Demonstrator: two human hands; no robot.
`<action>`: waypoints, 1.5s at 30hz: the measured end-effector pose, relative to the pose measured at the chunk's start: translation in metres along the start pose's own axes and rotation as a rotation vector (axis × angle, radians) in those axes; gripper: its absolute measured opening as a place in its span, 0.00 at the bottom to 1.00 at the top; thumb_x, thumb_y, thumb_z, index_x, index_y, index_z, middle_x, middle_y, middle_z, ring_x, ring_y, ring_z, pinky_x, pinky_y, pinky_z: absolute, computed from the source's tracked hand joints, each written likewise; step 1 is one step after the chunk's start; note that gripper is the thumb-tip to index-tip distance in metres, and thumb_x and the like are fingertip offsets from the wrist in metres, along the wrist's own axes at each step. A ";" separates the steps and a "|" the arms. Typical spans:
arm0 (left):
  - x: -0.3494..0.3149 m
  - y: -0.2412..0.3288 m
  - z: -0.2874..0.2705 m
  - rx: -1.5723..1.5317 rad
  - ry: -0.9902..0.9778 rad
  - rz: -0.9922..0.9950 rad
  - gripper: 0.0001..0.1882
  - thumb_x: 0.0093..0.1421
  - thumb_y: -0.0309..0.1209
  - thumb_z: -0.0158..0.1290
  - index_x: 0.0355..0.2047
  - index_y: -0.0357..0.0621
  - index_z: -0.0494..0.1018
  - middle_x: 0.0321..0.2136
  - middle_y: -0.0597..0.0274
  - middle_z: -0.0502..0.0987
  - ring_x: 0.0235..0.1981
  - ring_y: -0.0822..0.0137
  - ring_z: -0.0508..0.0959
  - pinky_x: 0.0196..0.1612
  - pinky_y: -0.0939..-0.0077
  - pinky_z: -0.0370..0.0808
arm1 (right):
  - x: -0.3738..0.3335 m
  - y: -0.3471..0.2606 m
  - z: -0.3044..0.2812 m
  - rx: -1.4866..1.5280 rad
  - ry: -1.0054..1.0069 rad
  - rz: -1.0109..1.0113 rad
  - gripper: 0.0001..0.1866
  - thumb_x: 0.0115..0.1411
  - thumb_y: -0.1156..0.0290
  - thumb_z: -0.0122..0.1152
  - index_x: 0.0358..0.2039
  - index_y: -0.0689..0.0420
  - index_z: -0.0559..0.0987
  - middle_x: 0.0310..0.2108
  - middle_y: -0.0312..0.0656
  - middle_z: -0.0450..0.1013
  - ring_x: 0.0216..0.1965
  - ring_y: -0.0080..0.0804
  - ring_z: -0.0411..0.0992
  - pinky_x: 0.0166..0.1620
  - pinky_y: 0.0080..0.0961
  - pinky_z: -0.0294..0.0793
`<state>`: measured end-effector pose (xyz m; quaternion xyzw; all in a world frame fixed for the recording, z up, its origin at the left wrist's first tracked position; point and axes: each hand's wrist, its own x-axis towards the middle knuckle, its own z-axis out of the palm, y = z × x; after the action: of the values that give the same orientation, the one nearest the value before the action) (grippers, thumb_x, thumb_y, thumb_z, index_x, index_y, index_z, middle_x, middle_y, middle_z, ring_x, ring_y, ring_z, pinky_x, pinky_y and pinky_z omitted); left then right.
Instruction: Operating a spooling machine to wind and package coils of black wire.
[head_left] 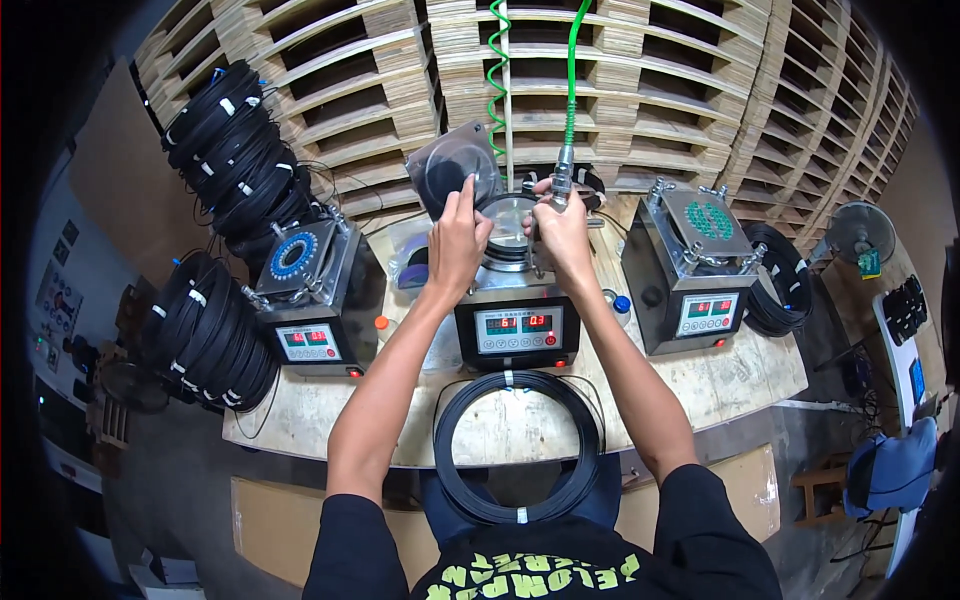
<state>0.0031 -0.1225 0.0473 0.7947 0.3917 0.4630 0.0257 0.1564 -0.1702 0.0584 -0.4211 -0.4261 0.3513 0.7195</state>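
Note:
My left hand (pixel 459 240) is raised over the middle machine, its index finger stretched out against a clear square plate with a dark round disc (pixel 441 186). The plate stands tilted behind that hand. My right hand (pixel 562 228) is wrapped round a metal air blow gun (pixel 563 175), which hangs from a green hose (pixel 573 80). Between my hands is the round metal chamber (pixel 508 250) on top of the black tabletop machine (pixel 520 332), which has a lit red display. A coil of black tubing (pixel 461 480) with white ties leans from the table edge onto my lap.
Similar machines stand left (pixel 310 300) with a blue-ringed top and right (pixel 690 270) with a green-dotted top. Black coils (pixel 215 320) pile up at the left, and another coil (pixel 785 285) lies far right. Small bottles (pixel 622 304) stand beside the middle machine. Wooden pallets (pixel 640 60) rise behind.

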 end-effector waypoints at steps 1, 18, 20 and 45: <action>0.000 0.000 -0.001 -0.008 0.003 0.004 0.30 0.56 0.23 0.54 0.62 0.37 0.65 0.36 0.46 0.72 0.31 0.45 0.79 0.34 0.53 0.75 | 0.001 0.004 0.001 0.018 0.011 0.000 0.11 0.58 0.83 0.48 0.42 0.61 0.71 0.31 0.36 0.66 0.26 0.24 0.73 0.29 0.23 0.75; 0.006 0.009 -0.028 0.101 -0.356 0.221 0.27 0.56 0.26 0.58 0.58 0.47 0.73 0.39 0.52 0.72 0.42 0.51 0.78 0.43 0.56 0.77 | 0.045 0.013 -0.037 -0.082 0.257 -0.351 0.09 0.57 0.82 0.53 0.39 0.62 0.75 0.33 0.39 0.69 0.32 0.28 0.73 0.38 0.25 0.74; 0.016 0.002 -0.030 0.122 -0.471 0.278 0.24 0.56 0.28 0.60 0.55 0.49 0.76 0.40 0.54 0.72 0.45 0.52 0.76 0.47 0.57 0.76 | 0.043 -0.005 -0.049 -0.041 0.139 -0.321 0.10 0.61 0.82 0.50 0.43 0.62 0.73 0.35 0.39 0.69 0.30 0.27 0.77 0.34 0.23 0.78; 0.024 -0.023 0.018 -0.113 -0.627 0.180 0.17 0.63 0.40 0.58 0.46 0.43 0.82 0.45 0.46 0.78 0.47 0.49 0.78 0.53 0.59 0.73 | 0.024 -0.038 -0.078 0.020 -0.077 -0.044 0.18 0.58 0.80 0.51 0.49 0.62 0.70 0.38 0.40 0.69 0.33 0.29 0.77 0.35 0.21 0.78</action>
<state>0.0088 -0.0854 0.0450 0.9273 0.2664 0.2171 0.1481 0.2425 -0.1881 0.0783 -0.3907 -0.4590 0.3556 0.7143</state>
